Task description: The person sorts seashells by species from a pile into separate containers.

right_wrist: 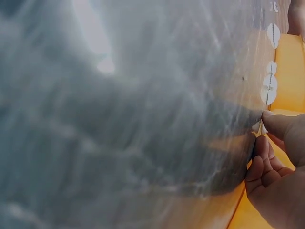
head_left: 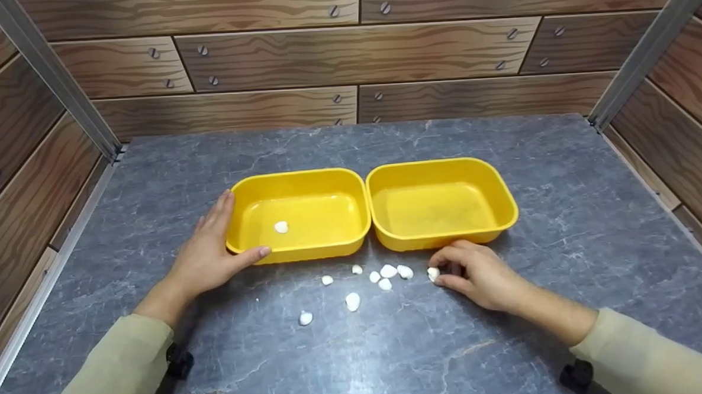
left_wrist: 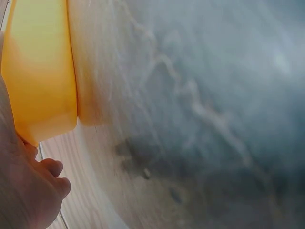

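Two yellow tubs stand side by side on the grey marble table. My left hand rests against the front-left corner of the left tub, fingers straight along its side and thumb along its front wall. One small white piece lies inside that tub. The right tub holds nothing I can see. Just in front of it, my right hand pinches a white piece on the table. The right wrist view shows the fingertips on that piece. The left wrist view shows the left tub's wall beside my left hand.
Several loose white pieces lie scattered on the table in front of the tubs, two of them nearer me. Wood-look walls with metal corner posts close in the back and both sides.
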Demonstrator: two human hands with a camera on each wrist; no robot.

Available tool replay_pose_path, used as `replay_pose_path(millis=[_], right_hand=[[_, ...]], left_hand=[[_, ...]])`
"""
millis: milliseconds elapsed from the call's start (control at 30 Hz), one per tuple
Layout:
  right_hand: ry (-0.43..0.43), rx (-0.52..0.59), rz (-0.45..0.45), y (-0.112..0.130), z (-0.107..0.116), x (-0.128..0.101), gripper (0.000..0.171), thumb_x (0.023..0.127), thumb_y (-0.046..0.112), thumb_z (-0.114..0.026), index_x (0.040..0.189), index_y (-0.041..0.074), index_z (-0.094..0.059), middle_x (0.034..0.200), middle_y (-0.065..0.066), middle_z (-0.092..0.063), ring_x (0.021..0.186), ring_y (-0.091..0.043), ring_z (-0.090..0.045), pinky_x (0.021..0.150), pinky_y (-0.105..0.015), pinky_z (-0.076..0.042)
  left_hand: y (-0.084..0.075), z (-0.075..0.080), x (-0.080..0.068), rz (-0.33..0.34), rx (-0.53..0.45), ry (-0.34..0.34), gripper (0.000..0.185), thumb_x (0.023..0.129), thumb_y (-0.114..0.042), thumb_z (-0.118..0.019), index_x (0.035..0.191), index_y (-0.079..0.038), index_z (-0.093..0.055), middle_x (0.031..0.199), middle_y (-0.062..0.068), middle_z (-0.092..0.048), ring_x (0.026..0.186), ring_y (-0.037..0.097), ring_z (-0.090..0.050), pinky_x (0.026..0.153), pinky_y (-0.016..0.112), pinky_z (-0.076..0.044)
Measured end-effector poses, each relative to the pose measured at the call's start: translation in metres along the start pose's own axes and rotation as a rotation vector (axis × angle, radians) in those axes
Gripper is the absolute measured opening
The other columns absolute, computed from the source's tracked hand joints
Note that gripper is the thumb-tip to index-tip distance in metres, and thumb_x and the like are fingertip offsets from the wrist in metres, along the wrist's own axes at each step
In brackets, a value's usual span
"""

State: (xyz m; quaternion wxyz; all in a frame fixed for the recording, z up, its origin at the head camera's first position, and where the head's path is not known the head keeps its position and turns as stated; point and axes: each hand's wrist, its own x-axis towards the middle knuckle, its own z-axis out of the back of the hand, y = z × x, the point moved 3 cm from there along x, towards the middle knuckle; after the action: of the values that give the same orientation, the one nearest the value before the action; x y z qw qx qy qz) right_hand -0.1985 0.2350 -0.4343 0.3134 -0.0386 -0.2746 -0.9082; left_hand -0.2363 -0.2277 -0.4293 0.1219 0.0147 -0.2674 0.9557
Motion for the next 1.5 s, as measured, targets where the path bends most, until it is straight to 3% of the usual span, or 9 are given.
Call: replay_pose_path(millis=[367, 633, 1367, 1500], right_hand=[[0.029, 0.063, -0.032, 0.003, 0.001, -0.003, 0.016, 0.092, 0.021, -0.086, 0.1, 0.019, -0.072, 0.091, 0.009, -0.066, 0.076, -0.01, -0.059, 0.066, -0.025, -0.051], [0.047, 0.081, 0.037, 0.004, 0.001, -0.003, 0.02, 0.092, 0.016, -0.085, 0.11, 0.016, -0.078, 0.095, 0.008, -0.068, 0.077, -0.011, -0.06, 0.067, -0.025, -0.051], [0.154, 0.137, 0.031, 0.01, 0.001, -0.002, 0.017, 0.089, 0.024, -0.088, 0.101, 0.017, -0.079, 0.085, 0.013, -0.07, 0.074, -0.003, -0.061, 0.066, -0.026, -0.057], [0.174, 0.126, 0.062, 0.012, 0.002, -0.002, 0.016, 0.09, 0.019, -0.086, 0.104, 0.015, -0.08, 0.092, 0.01, -0.075, 0.079, -0.004, -0.064, 0.07, -0.029, -0.059]], left_hand=[[-0.001, 0.001, 0.0, 0.008, 0.004, 0.002, 0.121, 0.092, -0.072, -0.068, 0.171, -0.008, -0.003, 0.178, 0.01, -0.003, 0.162, 0.037, -0.012, 0.13, 0.059, -0.008], [0.0, 0.0, 0.0, 0.01, -0.001, 0.003, 0.122, 0.091, -0.075, -0.067, 0.171, -0.008, -0.003, 0.178, 0.012, -0.004, 0.162, 0.038, -0.013, 0.13, 0.059, -0.008], [-0.001, 0.001, 0.0, 0.01, 0.005, 0.011, 0.123, 0.09, -0.076, -0.066, 0.171, -0.008, -0.003, 0.178, 0.009, -0.002, 0.162, 0.037, -0.012, 0.129, 0.06, -0.008], [-0.001, 0.001, 0.0, 0.012, 0.003, 0.011, 0.123, 0.09, -0.076, -0.066, 0.171, -0.008, -0.003, 0.178, 0.01, -0.002, 0.162, 0.037, -0.013, 0.129, 0.06, -0.008]])
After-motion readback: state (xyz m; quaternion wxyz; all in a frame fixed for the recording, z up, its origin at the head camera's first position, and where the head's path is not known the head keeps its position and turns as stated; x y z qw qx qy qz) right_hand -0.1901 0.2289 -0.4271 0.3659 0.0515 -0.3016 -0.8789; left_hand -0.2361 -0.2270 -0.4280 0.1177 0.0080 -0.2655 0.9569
